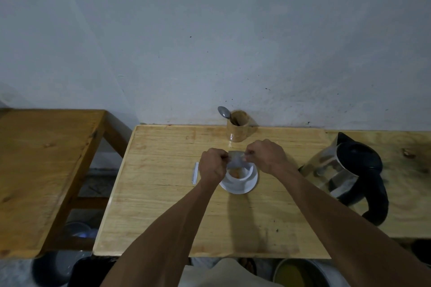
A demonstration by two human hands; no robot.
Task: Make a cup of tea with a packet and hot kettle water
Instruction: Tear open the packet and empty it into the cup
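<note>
A white cup point(242, 176) stands on a white saucer point(235, 188) in the middle of the light wooden table point(163, 193). Something orange-brown shows inside the cup. Directly above the cup I hold a small greyish packet point(235, 161) between both hands. My left hand point(213, 165) pinches its left edge and my right hand point(265, 155) pinches its right edge. A steel kettle point(345, 170) with a black lid and handle stands to the right of the cup.
A wooden holder point(238, 129) with a metal spoon point(224, 112) stands at the back against the grey wall. A thin white stick packet point(194, 173) lies left of the saucer. A second wooden table point(42, 170) stands to the left, across a gap. Bowls sit on the floor below.
</note>
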